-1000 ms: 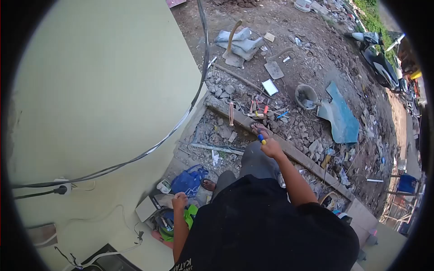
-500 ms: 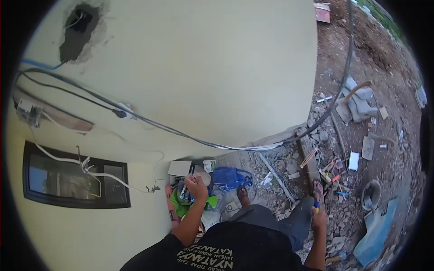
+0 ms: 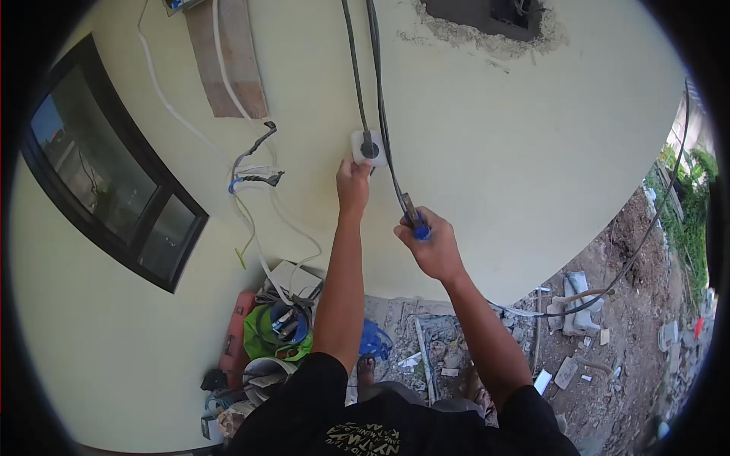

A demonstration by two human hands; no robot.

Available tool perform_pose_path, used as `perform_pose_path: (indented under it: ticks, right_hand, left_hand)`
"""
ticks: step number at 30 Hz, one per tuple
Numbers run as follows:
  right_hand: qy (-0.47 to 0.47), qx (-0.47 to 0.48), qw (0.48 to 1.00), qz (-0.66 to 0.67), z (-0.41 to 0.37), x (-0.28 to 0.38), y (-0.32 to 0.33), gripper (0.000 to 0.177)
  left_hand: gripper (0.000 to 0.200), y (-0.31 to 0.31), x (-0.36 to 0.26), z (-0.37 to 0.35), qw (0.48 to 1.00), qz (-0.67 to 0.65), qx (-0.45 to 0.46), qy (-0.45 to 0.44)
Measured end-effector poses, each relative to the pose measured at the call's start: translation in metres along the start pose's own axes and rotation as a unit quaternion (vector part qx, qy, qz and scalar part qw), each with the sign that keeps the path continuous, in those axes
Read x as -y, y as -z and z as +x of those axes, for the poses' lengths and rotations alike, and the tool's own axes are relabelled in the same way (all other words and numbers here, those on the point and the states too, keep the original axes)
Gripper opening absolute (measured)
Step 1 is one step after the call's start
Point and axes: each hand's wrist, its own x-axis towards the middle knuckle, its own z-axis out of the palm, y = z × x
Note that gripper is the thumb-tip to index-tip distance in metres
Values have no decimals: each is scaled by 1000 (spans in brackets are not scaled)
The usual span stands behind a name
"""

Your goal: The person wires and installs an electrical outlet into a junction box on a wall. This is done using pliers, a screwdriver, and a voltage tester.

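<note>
Dark window (image 3: pixel 114 182) left; green tool bag (image 3: pixel 266 338) at wall foot; rubble (image 3: pixel 601 357) right.

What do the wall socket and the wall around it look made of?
The socket under the left hand looks like smooth white plastic. The wall looks like cement render under matt pale paint: the broken hole shows rough grey edges.

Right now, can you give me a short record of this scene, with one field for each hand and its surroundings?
left hand: raised, touching the white socket on the wall
right hand: closed on a blue-handled tool, beside the black cables
wall: pale yellow, rough hole at top
window: dark frame, left of the hands
</note>
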Motion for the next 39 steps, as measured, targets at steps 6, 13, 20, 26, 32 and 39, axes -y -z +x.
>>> perform_pose_path:
  ticks: [6,13,20,26,32,39]
  right_hand:
    - [105,-158,968,-164,107,23,-45,27]
    - [56,9,995,-77,77,51,-37,31]
    - [75,157,976,134,14,79,1,40]
    - [117,222,955,156,-13,108,47,42]
    - [62,282,939,189,-9,105,66,35]
    - [62,286,929,227,-2,103,68,29]
  left_hand:
    - [15,17,-40,-43,999,-22,3,36]
    - [28,77,-73,-90,993,110,-18,-47]
    - [105,104,-146,-97,908,-336,241,73]
    - [86,99,-218,-121,913,-246,326,25]
    - [82,87,-237,-131,922,-228,306,66]
    - [77,78,-239,-135,908,-273,310,68]
